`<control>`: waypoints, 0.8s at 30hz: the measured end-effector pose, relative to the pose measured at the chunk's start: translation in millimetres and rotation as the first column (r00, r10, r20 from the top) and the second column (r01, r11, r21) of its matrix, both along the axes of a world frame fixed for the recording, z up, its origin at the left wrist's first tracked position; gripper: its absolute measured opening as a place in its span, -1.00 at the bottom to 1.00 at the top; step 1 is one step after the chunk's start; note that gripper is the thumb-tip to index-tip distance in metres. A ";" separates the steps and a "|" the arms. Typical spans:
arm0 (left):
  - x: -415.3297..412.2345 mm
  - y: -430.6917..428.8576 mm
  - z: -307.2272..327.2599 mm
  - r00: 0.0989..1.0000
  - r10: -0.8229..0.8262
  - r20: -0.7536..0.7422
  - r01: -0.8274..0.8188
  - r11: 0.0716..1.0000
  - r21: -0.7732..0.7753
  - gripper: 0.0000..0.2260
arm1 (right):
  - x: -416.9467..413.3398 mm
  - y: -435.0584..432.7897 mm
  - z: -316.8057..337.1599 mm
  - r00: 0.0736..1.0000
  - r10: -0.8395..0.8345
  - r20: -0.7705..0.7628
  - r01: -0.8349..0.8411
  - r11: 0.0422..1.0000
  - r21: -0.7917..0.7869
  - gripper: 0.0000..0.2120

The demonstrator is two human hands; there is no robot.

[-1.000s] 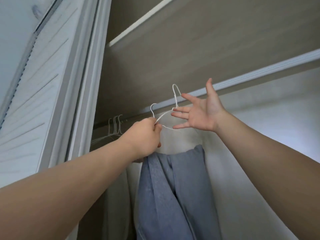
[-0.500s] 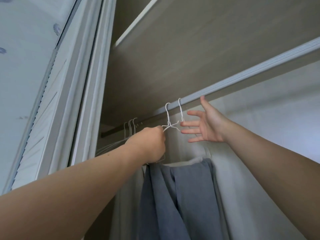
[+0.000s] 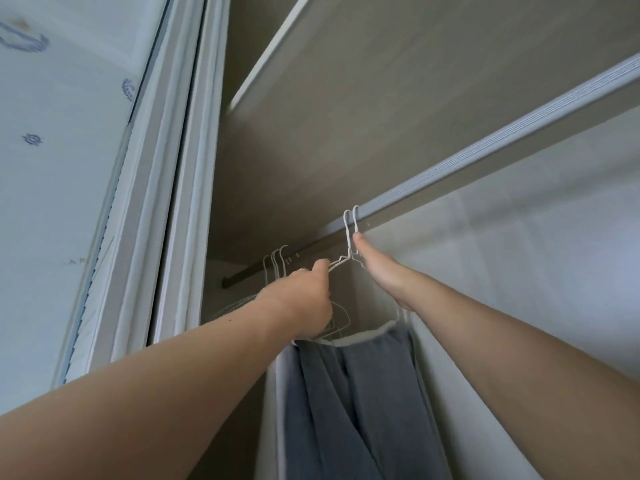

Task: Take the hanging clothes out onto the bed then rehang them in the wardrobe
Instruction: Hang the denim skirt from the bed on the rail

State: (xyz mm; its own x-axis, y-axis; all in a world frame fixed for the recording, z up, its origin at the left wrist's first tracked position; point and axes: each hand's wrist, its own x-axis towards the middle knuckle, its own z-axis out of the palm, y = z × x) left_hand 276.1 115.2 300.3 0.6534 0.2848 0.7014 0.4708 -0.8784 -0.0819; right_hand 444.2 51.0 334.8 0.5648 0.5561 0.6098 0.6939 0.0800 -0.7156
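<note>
Grey clothes [image 3: 367,403] hang inside the wardrobe [image 3: 381,116], draped on white wire hangers [image 3: 349,223] whose two hooks sit at the rail [image 3: 263,270]; seated or not, cannot tell. Left hand [image 3: 304,299] fingers [image 3: 320,268] clenched on a hanger shoulder wire. Right hand [image 3: 381,275] fingers [image 3: 362,244] straight, released, touching the hanger necks. Looks like the rehang stage, this load nearly on. Wardrobe also holds empty hangers [image 3: 275,263] toward the rail's left end. Bed not in view, so what's left is unknown.

Grey garment [image 3: 363,403] drapes from two white wire hangers [image 3: 347,233], hooks up at the dark rod [image 3: 242,276].
</note>
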 end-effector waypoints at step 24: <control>-127.4 -23.1 -39.9 0.988 0.079 0.131 -0.141 0.802 0.580 -0.50 | -87.0 -41.9 -73.4 0.878 -0.239 0.414 0.064 0.917 0.394 -0.58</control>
